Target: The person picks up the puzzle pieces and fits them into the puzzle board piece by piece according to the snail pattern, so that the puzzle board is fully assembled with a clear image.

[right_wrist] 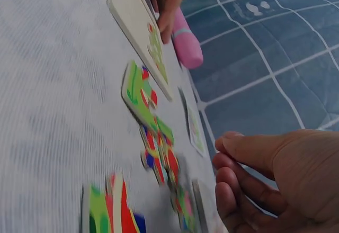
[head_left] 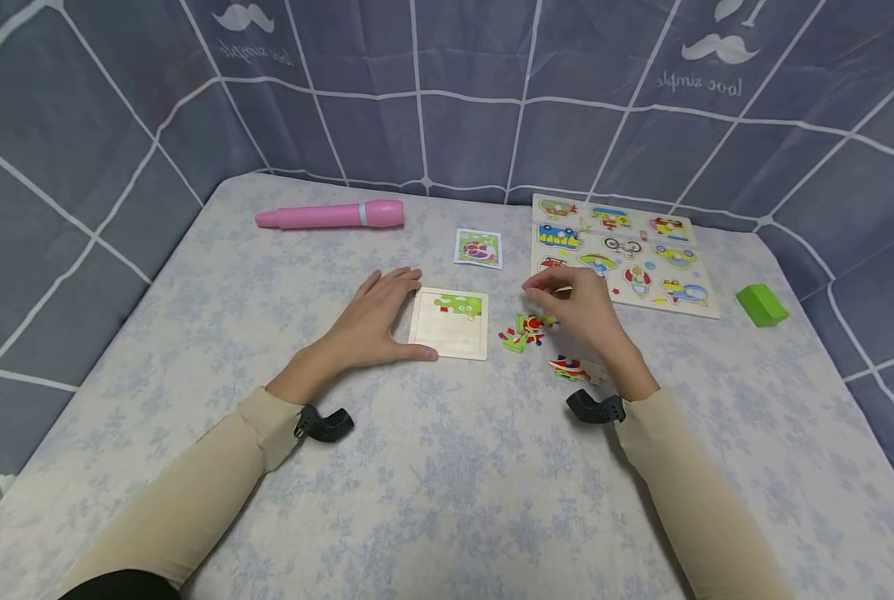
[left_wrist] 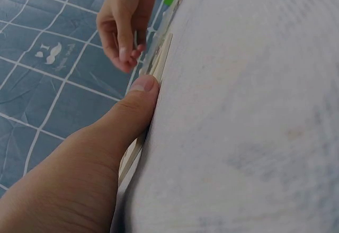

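A small square wooden jigsaw tray [head_left: 447, 333] lies on the table with a few green pieces [head_left: 461, 306] set along its upper right part. My left hand [head_left: 375, 321] holds it from the left side, the thumb along the near edge and the fingers at the far left corner. To its right is a loose heap of red, green and blue jigsaw pieces [head_left: 523, 332]. My right hand [head_left: 577, 304] hovers above and beside that heap, fingers curled, thumb tip against the index finger; no piece shows between them. More pieces [head_left: 569, 367] lie nearer the right wrist.
A printed picture card [head_left: 479, 248] lies behind the tray. At the back right is a wooden vehicle puzzle board [head_left: 664, 304], with a green block [head_left: 762, 305] beyond it. A pink stick-like object [head_left: 330, 215] lies at the back left, before the blue grid-patterned curtain [head_left: 469, 133].
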`<state>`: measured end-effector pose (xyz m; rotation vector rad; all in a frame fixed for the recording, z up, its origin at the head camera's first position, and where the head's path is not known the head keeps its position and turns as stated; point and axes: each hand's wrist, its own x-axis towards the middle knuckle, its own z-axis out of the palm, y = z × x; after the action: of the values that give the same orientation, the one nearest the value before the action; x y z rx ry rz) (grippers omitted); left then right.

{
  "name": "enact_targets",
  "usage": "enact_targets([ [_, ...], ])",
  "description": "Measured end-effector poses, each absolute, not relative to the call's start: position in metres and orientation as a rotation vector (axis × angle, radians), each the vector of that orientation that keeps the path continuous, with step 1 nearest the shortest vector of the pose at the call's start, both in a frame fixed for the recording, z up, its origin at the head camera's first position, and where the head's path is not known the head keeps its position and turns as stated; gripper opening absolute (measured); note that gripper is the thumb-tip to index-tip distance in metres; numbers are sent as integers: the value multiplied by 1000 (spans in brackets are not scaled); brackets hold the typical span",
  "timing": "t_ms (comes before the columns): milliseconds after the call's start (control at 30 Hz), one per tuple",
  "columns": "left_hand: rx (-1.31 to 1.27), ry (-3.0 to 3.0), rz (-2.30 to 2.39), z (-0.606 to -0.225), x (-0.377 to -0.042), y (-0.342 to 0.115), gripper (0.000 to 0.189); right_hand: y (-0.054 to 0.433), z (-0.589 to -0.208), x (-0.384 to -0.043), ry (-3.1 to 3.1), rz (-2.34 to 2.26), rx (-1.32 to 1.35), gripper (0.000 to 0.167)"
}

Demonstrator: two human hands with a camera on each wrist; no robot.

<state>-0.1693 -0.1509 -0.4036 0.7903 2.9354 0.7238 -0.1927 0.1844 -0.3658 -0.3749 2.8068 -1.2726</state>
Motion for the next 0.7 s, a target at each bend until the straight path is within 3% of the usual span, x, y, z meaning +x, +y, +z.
enact_targets([
  [300,808,2947,735,-406,-169,-153,114,215,-370,-179,2902,-1062,-350,25],
  [700,802,2939,735,-405,-169,-152,115,216,-374,-177,2841,-1023,-304,32],
])
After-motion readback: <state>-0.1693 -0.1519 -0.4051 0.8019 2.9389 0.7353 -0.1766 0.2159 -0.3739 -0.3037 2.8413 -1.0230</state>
